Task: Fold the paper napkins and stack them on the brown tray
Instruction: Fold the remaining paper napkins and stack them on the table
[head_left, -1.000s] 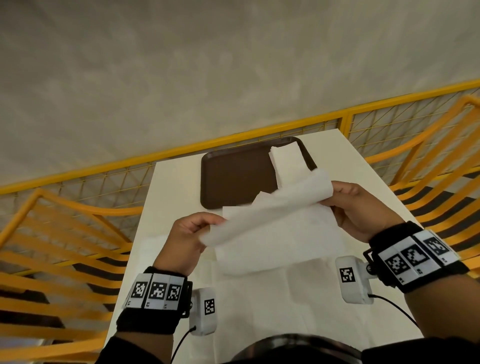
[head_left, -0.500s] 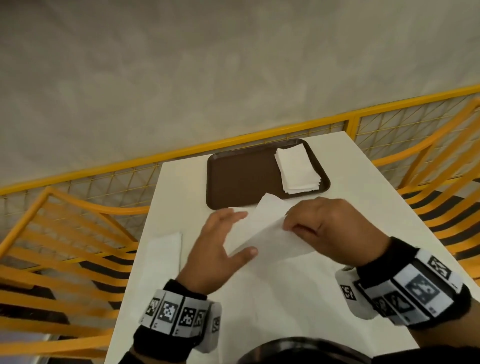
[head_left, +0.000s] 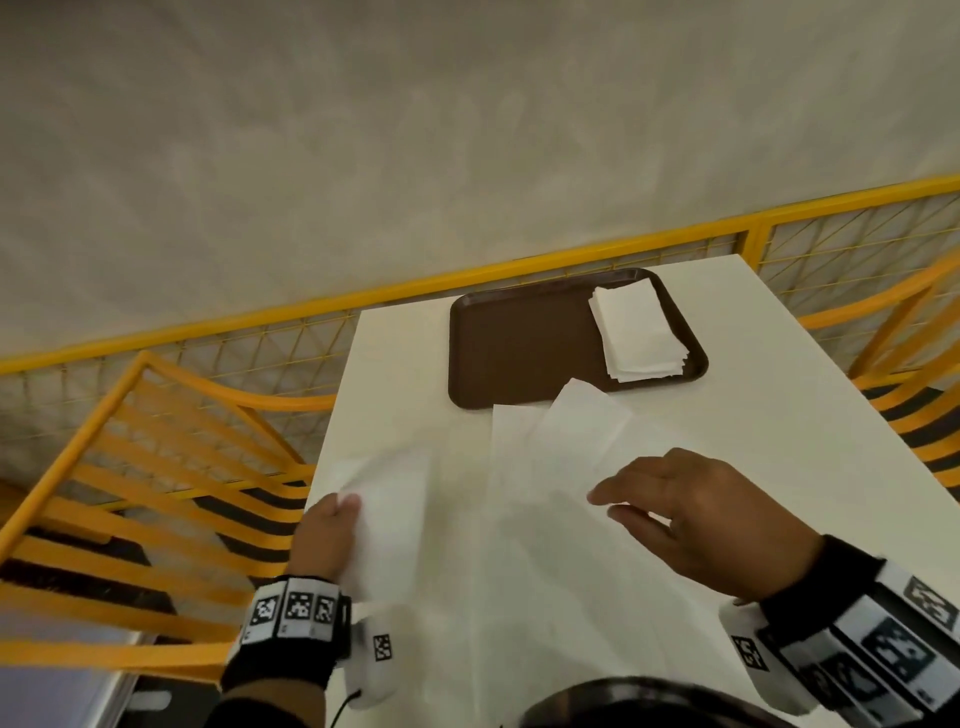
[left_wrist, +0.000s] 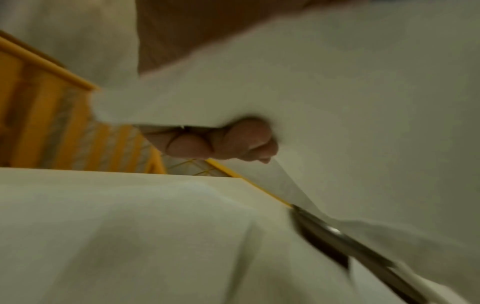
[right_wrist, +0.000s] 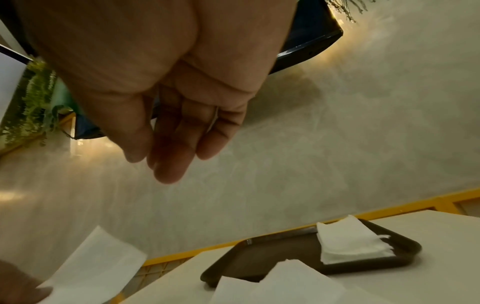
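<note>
Several folded napkins (head_left: 640, 332) already sit stacked on the brown tray (head_left: 524, 353), the left hand (head_left: 324, 540) pinches a fresh napkin (head_left: 387, 519) at the table's left edge, the right hand (head_left: 696, 519) hovers with fingers relaxed over a half-folded one (head_left: 566, 441), so probably finishing that fold comes next.

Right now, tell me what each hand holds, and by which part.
Left hand grips a paper napkin by its left edge. Right hand holds nothing, fingers relaxed.
</note>
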